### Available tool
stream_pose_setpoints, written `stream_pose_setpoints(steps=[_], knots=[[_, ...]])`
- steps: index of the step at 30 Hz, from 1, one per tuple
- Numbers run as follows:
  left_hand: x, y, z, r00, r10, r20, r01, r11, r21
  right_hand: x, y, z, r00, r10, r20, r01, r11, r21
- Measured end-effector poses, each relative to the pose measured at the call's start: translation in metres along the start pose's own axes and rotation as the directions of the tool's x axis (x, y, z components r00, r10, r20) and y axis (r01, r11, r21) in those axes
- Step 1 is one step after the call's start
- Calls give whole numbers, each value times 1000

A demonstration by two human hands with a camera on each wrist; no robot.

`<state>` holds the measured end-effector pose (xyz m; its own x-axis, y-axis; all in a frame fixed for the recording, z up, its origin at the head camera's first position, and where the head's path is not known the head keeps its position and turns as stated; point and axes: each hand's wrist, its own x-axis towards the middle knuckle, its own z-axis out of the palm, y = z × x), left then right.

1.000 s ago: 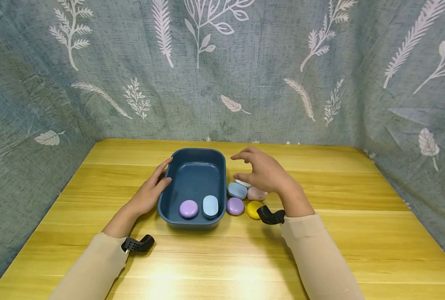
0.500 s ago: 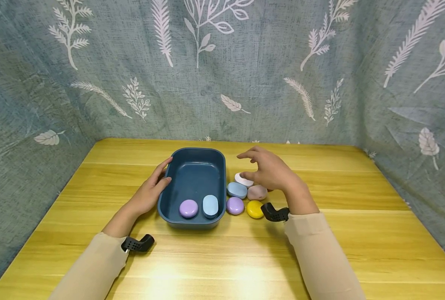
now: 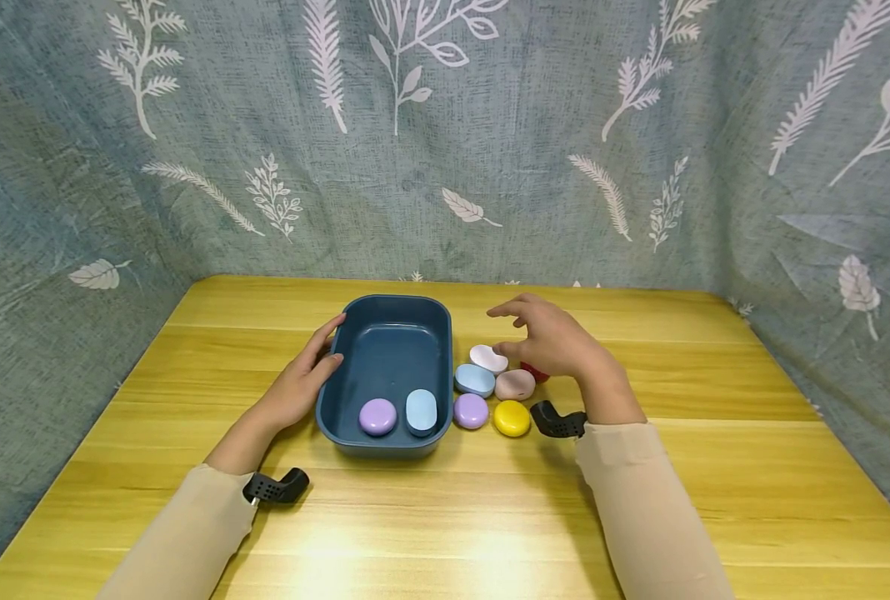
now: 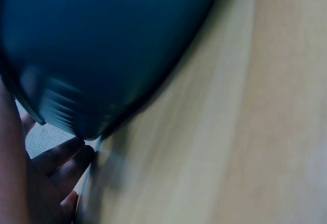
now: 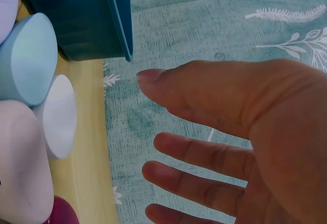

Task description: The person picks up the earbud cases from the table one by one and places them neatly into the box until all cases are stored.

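left hand (image 3: pixel 304 385): flat against left outer wall of blue tub (image 3: pixel 355 433), fingers straight, thumb near rim; pressing, not curled round it. Left wrist view blurred, shows only tub wall and fingertips.
right hand (image 3: pixel 553 342): hovering above the cluster right of the tub, fingers spread and relaxed, holding nothing. Right wrist view confirms bare palm, no contact.
nearest to right hand: white case (image 3: pixel 487 358) and red case (image 3: pixel 537 372); white just left of and below thumb tip, red mostly hidden under the palm.
key relation: white case lies left-forward of the palm, toward the tub; long axis roughly left-right, slightly slanted. Right hand far nearer than left, with the tub in between.
rest of cluster: blue case (image 3: pixel 475 380) touching or just beside tub's right wall; pink case (image 3: pixel 515 384) beside it; purple case (image 3: pixel 471 411) and yellow case (image 3: pixel 512 418) in the front row, nearer the body.
in tub: lilac case (image 3: pixel 377 417) and light-blue case (image 3: pixel 421 412) side by side at near end; far end bare.
surface: yellow wood table (image 3: pixel 715 467), leaf-print cloth (image 3: pixel 640 167) behind and at sides.
wrist gear: black camera mount (image 3: pixel 557 419) at right wrist, just beside yellow case.
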<state>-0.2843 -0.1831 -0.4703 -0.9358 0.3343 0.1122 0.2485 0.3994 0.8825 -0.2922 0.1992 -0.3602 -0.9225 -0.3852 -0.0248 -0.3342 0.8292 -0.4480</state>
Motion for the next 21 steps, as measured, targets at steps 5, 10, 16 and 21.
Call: stream_pose_setpoints(steps=[5, 10, 16, 21], knots=[[0, -1, 0, 1000, -4, 0, 4, 1000, 1, 0, 6, 0, 1000, 19, 16, -19, 1000, 8], [-1, 1, 0, 1000, -3, -2, 3, 1000, 3, -1, 11, -1, 999, 29, 35, -29, 1000, 10], [-1, 1, -1, 1000, -4, -5, 4, 1000, 4, -2, 16, -3, 997, 39, 62, -40, 999, 15], [-1, 0, -1, 1000, -7, -8, 7, 1000, 17, -3, 21, -4, 995, 52, 90, -53, 999, 13]])
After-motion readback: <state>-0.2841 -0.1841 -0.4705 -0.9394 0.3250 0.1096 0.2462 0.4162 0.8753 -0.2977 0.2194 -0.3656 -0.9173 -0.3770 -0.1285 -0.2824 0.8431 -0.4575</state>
